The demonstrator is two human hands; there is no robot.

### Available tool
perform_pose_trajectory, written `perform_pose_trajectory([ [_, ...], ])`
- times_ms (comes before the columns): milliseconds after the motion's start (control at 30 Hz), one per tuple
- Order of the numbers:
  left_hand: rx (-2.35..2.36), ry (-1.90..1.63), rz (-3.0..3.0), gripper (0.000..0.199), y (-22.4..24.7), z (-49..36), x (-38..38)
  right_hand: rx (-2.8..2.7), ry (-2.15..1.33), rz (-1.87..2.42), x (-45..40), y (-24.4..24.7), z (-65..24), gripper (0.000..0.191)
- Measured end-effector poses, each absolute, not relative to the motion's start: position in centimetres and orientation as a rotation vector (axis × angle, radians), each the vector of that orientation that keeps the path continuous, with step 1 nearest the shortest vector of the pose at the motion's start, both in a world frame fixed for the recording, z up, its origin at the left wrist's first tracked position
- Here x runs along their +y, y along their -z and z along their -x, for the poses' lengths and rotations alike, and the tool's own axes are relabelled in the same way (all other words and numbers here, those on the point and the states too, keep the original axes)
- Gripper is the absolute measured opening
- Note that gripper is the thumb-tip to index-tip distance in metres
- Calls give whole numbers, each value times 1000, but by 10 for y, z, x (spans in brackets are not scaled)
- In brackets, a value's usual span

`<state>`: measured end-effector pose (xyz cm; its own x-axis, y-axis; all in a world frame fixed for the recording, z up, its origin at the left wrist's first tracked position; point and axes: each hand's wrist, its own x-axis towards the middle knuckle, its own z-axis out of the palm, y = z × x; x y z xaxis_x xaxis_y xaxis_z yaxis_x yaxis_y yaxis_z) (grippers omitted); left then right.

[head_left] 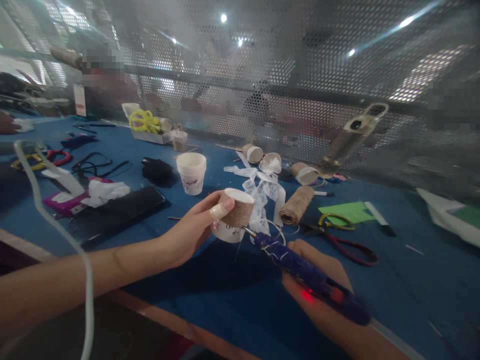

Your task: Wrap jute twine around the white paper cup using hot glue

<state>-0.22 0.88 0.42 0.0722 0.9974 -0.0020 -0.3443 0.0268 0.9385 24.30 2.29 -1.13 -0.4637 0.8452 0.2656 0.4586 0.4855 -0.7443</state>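
Note:
A paper cup (228,232), its upper part wrapped in brown twine, is held tilted in my left hand (200,220), with a bandage-like wrap round the thumb. My right hand (318,280) grips a dark blue glue gun (300,267) with a red light glowing on its side. The gun's metal tip meets the cup at the lower edge of the twine. White lace ribbon (262,200) lies just behind the cup, and a roll of twine (297,205) rests to its right. A stack of white paper cups (191,172) stands behind my left hand.
Scissors (348,247) and green paper (347,213) lie right. Twine-wrapped cups (304,173) line the mesh partition (232,100). On the left are a black phone-like slab (127,215), a tissue pack (69,202) and a white cable (88,290). A person's hand (8,123) shows far left.

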Motion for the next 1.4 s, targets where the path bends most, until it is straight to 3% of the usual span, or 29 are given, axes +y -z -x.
perform_pose_trajectory([
  [800,988,-1278,-887,49,-6,-3,8,-2129,-812,1105,24,10,-244,23],
  [1400,1027,-1278,-878,41,-5,-1,8,-2135,-835,1098,26,8,-245,24],
])
